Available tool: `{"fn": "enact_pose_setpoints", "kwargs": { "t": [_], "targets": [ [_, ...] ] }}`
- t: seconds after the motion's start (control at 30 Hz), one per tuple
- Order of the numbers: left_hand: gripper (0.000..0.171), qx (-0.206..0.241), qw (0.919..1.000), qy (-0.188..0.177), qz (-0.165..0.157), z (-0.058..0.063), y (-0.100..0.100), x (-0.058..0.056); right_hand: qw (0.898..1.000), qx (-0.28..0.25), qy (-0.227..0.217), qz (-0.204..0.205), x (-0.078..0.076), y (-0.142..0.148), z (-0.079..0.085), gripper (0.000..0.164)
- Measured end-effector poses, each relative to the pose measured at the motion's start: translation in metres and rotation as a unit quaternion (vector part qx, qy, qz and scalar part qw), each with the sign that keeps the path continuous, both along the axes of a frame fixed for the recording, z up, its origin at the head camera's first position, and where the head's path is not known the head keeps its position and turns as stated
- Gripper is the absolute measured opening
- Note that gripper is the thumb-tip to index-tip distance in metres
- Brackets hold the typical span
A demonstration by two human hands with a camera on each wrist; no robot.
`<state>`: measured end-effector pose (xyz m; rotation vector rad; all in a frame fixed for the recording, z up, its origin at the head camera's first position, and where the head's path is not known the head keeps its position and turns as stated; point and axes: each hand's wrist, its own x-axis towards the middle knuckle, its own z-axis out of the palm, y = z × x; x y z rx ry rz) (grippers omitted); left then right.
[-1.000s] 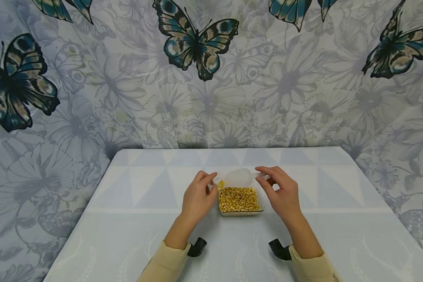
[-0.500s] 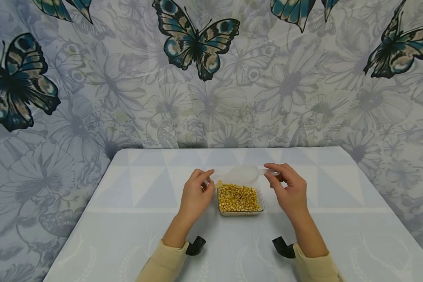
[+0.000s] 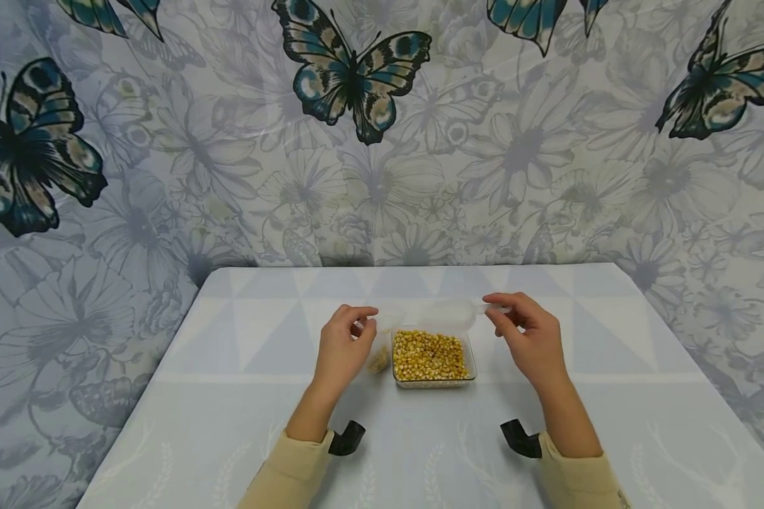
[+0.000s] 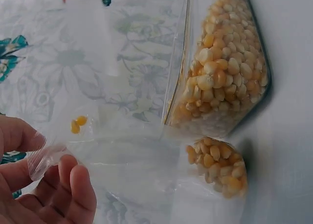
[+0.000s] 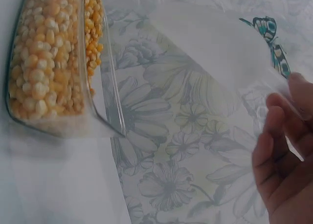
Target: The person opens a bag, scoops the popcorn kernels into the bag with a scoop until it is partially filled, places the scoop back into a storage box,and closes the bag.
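Note:
My left hand (image 3: 342, 348) pinches the top edge of a clear plastic bag (image 4: 132, 158) between thumb and fingers. Corn kernels (image 4: 219, 168) fill the bottom of the bag, which hangs at the left side of a glass container. Two yellow kernels (image 4: 78, 123) cling near its mouth. The rectangular glass container (image 3: 436, 385) is heaped with dried corn (image 3: 429, 355). With thumb and fingertips, my right hand (image 3: 528, 343) holds a translucent white scoop (image 3: 447, 315) by its handle. The scoop lies level just above the container's far edge; no kernels show in it.
The pale patterned table (image 3: 229, 424) reaches back to a wall covering (image 3: 382, 191) printed with flowers and butterflies. Black curved pieces (image 3: 347, 438) stick out at both wrists, beside the cream sleeves (image 3: 289, 470).
The scoop has drawn right, away from the bag, with my right hand. Yellow kernels by the bag's mouth have dropped, and kernels now show at its bottom. My left hand shifted slightly left.

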<state>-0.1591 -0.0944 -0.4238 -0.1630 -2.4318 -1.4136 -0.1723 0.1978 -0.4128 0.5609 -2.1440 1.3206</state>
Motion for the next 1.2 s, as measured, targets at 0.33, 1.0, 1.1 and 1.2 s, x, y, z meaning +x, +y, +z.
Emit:
{"fn": "enact_pose_setpoints", "kwargs": {
  "t": [0.33, 1.0, 1.1, 1.2],
  "targets": [
    [0.025, -0.076, 0.9954, -0.03, 0.05, 0.003, -0.005, -0.001, 0.991, 0.085, -0.099, 0.021, -0.004, 0.011, -0.007, 0.02],
    [0.038, -0.056, 0.9983, 0.014, 0.01, 0.001, -0.007, -0.004, 0.959, 0.247, -0.136, -0.034, -0.003, 0.025, -0.003, 0.02],
    [0.039, -0.054, 0.9984, 0.014, 0.008, 0.001, -0.007, -0.004, 0.953, 0.268, -0.138, -0.046, -0.002, 0.027, -0.001, 0.019],
    [0.039, -0.05, 0.9986, 0.011, 0.007, 0.001, -0.007, -0.003, 0.947, 0.284, -0.142, -0.053, -0.001, 0.028, 0.001, 0.019]
  ]
}}
